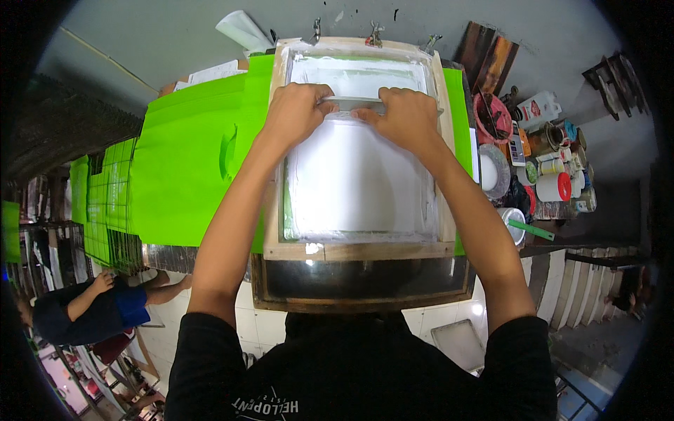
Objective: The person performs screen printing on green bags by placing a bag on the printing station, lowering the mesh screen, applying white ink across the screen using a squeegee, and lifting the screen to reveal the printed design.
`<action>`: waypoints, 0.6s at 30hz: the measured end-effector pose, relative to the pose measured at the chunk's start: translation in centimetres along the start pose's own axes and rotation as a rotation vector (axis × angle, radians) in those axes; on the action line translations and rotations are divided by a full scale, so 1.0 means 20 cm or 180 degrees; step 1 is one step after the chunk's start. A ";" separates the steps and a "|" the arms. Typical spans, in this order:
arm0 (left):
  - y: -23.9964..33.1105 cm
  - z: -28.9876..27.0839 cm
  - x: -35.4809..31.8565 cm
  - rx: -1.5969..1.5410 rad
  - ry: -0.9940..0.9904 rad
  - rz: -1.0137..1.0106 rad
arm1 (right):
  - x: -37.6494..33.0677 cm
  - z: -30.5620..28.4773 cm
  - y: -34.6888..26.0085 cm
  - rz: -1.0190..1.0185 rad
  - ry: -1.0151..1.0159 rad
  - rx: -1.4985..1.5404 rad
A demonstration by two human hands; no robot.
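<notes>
Both arms reach forward over a wooden-framed printing screen (351,250) smeared with white ink (361,186). Toward the far end of the mesh, a squeegee (353,103) lies crosswise between my hands. My left hand (295,112) is closed around its left part, thumb on the near side. Around its right part my right hand (407,116) is closed the same way. Bright green sheet material (189,168) lies under the screen and spreads out to the left. Metal clamps (374,34) stand at the frame's far edge. The squeegee's lower edge is hidden from me.
To the right stand a pink basket (491,112), a white jug (539,107), several ink jars (553,186) and a white tub (511,219) with a green stick (531,229). A wire rack (110,200) with green sheets is at left. Another person (91,309) sits lower left.
</notes>
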State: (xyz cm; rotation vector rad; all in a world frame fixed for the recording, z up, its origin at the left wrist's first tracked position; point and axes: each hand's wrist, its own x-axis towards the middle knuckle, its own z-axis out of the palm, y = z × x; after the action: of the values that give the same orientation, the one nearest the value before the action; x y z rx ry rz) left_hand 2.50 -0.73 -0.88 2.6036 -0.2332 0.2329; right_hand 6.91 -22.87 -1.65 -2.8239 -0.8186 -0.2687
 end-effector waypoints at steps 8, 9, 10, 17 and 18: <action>0.23 -0.03 -0.49 0.0112 -0.0100 0.0093 | -0.47 -0.04 -0.14 -0.0277 0.0154 0.0224; 0.26 -0.04 -0.56 0.0036 -0.0144 0.0078 | -0.55 -0.06 -0.17 -0.0307 0.0189 0.0215; 0.29 -0.05 -0.64 -0.0041 -0.0194 0.0058 | -0.63 -0.07 -0.20 -0.0338 0.0218 0.0210; 0.46 -0.06 -0.98 -0.0116 0.0029 0.0350 | -0.99 -0.10 -0.33 -0.0361 0.0268 0.0202; 0.47 -0.04 -0.97 -0.0080 0.0096 0.0422 | -1.01 -0.11 -0.32 -0.0346 0.0221 0.0253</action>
State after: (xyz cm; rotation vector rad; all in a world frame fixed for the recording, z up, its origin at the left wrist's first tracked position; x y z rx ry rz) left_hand -18.42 -5.99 0.30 2.5606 -0.3960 0.3134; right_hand -13.56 -28.37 -3.32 -2.6850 -0.9471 -0.3405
